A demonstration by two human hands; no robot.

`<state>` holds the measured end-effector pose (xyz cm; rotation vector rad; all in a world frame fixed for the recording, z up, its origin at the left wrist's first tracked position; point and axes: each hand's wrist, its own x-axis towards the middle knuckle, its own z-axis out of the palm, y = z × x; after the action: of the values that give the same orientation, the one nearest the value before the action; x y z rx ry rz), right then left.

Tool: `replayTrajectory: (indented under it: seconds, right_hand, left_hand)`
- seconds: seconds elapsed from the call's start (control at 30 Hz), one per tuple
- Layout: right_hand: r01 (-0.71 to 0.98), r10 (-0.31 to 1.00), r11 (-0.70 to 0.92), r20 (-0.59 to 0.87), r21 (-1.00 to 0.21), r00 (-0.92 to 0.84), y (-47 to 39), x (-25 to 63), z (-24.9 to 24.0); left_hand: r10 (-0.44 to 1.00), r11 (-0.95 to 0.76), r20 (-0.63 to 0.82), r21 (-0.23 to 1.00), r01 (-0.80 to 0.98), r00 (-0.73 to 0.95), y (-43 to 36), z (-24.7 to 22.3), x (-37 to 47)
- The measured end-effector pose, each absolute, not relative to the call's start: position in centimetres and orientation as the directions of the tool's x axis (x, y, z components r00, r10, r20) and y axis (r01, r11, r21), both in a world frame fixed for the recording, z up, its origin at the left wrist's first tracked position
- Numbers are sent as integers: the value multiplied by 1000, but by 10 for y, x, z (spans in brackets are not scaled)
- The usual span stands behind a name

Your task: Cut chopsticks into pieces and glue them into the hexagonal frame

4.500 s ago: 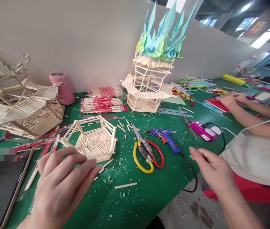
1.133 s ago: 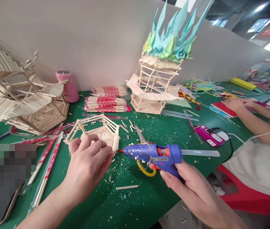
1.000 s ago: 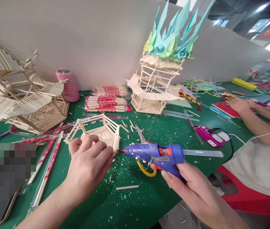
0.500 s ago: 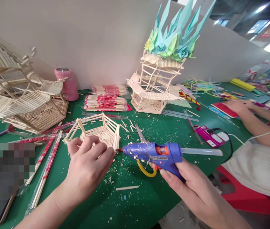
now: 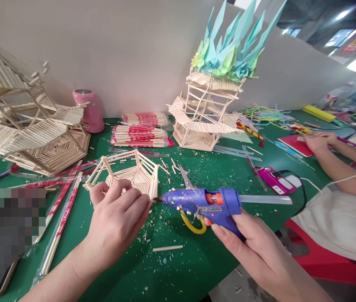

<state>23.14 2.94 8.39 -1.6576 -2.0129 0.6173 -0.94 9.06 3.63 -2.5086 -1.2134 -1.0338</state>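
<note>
My right hand (image 5: pixel 243 247) is wrapped round the handle of a blue hot glue gun (image 5: pixel 203 201), which has a clear glue stick (image 5: pixel 266 200) sticking out of its back. Its dark nozzle points left, right at the fingertips of my left hand (image 5: pixel 119 214). Those fingers are curled into a pinch at the near side of a small many-sided frame of wooden sticks (image 5: pixel 136 176); what they pinch is mostly hidden. Scissors with yellow handles (image 5: pixel 193 226) lie partly beneath the glue gun. A loose stick (image 5: pixel 167 248) lies on the green table (image 5: pixel 178 277) in front.
Stick towers stand at left (image 5: pixel 45 138) and at back (image 5: pixel 199 126), the latter topped with blue paper. Near the wall are a pink bottle (image 5: pixel 89 111) and packed sticks (image 5: pixel 140 135). Another person's hands (image 5: pixel 319 140) rest at right by a pink power strip (image 5: pixel 275 180).
My hands and the glue gun are almost where they were, nozzle still at my left fingertips. The other person's hands at right have shifted slightly on the red item.
</note>
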Motion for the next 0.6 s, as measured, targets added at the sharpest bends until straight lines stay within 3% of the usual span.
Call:
replayTrajectory:
  seconds: [0.6]
  right_hand:
    - [792, 993, 114, 50, -600, -105, 21, 230, 75]
  left_hand:
    - [656, -660, 611, 178, 730, 444, 90, 37, -12]
